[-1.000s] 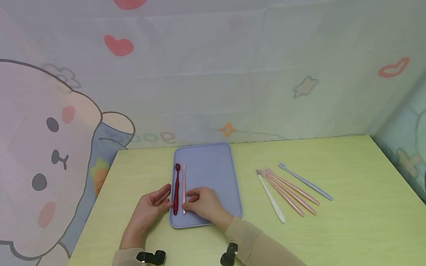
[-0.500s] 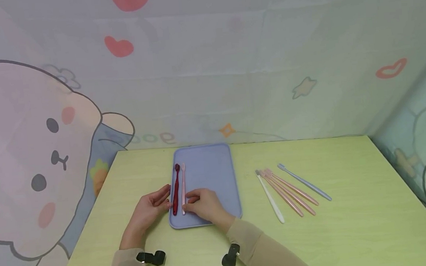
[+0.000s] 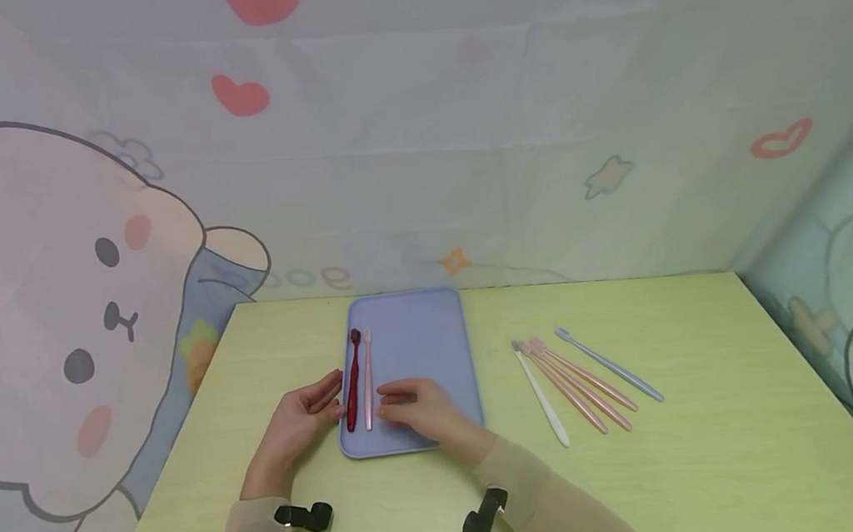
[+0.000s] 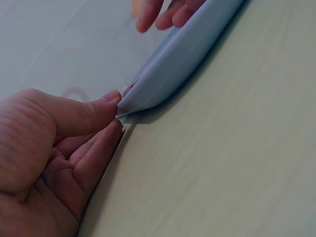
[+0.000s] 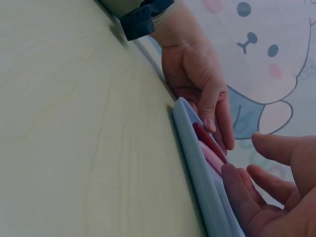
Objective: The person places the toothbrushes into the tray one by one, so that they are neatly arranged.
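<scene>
A blue tray (image 3: 420,333) lies on the table with two toothbrushes side by side along its left part. The dark red toothbrush (image 3: 353,386) is nearest the left rim; the pink toothbrush (image 3: 367,385) lies just right of it, both heads pointing away from me. My left hand (image 3: 299,420) pinches the tray's left rim, thumb over the edge and fingers outside, as the right wrist view shows. Above the tray, my right hand (image 3: 424,411) is close to the pink toothbrush's handle, fingers apart and holding nothing. Thumb and fingers are spread in the right wrist view (image 5: 271,197).
Right of the tray, a white toothbrush (image 3: 543,399), several pink toothbrushes (image 3: 575,388) and a blue toothbrush (image 3: 615,366) lie fanned out on the pale yellow-green table (image 3: 726,443). A printed cloth backdrop (image 3: 416,133) stands behind the table's far edge.
My right hand has let go of the pink toothbrush's handle and moved slightly right. The pink toothbrush lies beside the red one. The left hand has stayed at the rim.
</scene>
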`<action>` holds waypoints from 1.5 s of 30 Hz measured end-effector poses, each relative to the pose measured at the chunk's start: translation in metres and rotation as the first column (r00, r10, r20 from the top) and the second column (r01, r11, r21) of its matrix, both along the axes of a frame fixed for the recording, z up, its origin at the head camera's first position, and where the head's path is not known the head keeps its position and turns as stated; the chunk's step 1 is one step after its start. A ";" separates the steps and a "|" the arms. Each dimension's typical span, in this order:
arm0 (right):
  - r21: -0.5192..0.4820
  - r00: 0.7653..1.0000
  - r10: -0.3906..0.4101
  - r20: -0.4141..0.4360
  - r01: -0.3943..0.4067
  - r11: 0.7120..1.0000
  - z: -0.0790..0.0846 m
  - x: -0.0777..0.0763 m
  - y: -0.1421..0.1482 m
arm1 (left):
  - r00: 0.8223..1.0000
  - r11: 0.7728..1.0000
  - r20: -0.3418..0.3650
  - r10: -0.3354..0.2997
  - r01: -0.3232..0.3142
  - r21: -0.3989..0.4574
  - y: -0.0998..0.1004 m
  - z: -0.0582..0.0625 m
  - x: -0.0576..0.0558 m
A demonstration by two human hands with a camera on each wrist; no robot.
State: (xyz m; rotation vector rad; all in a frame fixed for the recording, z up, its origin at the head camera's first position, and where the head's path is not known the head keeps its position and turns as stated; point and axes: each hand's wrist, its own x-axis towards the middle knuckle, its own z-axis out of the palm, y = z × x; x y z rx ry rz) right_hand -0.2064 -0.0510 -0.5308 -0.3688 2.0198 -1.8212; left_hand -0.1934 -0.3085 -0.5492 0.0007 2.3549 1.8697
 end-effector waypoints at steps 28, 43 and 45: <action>-0.079 0.981 -0.196 0.008 0.196 0.977 0.039 -0.029 0.149 | 1.000 1.000 0.006 0.023 -0.023 -0.009 0.001 0.004 0.003; 0.133 0.958 -0.260 -0.118 0.275 0.952 0.043 -0.023 0.245 | 1.000 1.000 -0.002 0.010 -0.010 0.009 0.002 0.008 0.005; 0.162 0.957 -0.251 -0.143 0.272 0.948 0.042 -0.022 0.262 | 1.000 1.000 -0.005 0.004 -0.004 0.010 0.002 0.008 0.004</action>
